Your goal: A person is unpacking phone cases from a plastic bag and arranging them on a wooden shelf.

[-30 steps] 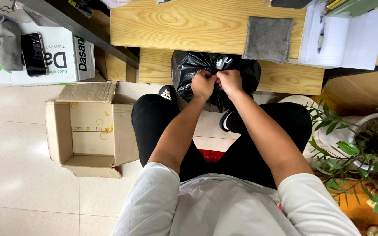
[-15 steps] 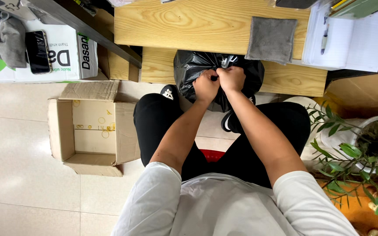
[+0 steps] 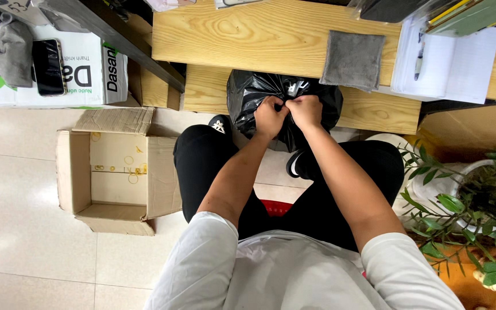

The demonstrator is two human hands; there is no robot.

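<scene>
Pale tiled floor (image 3: 24, 189) seen from above, with a light wooden surface (image 3: 259, 34) across the top of the view and a lower wooden shelf (image 3: 374, 112) beneath it. On the surface lie a grey cloth (image 3: 352, 59) and white papers (image 3: 460, 66) with a pen (image 3: 419, 56). Between the knees of the seated person, against the shelf, stands a black plastic bag (image 3: 248, 97). The left hand (image 3: 269, 116) and the right hand (image 3: 305, 111) meet at the bag's gathered mouth, both closed tight on the bunched plastic, knuckles touching. Compared with the view a second ago, the hands sit at the same spot on the neck of the bag and the bag has not shifted; the grip looks a little more drawn together, which suggests a knot being tightened rather than a new step begun. To the person's left, an open, empty cardboard box (image 3: 116, 172) rests on the floor. Above it a white carton (image 3: 90, 74) carries a dark phone (image 3: 48, 67) and a grey rag (image 3: 10, 51). A potted plant (image 3: 477, 201) stands at the right.
</scene>
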